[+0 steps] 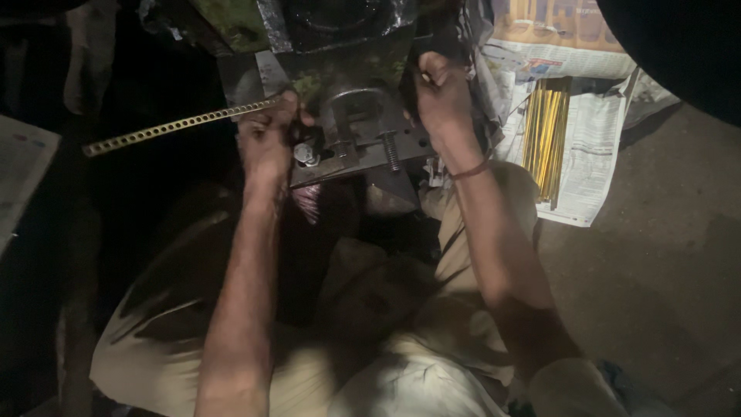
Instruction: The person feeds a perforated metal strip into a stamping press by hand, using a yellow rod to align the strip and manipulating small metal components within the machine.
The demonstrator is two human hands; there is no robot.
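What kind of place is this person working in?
Probably an informal floor workshop: a metal clamp assembly with bolts, a perforated metal strip in the left hand, and yellow rods on newspaper.

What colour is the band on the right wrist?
Red, a thin band just below the right hand; the head view shows it.

The strip (177, 123) was pale yellowish metal with a row of small dark holes. The bracket (359, 147) was grey steel. The rods (546, 131) were yellow on printed newspaper (590, 154). The trousers (309, 371) were beige.
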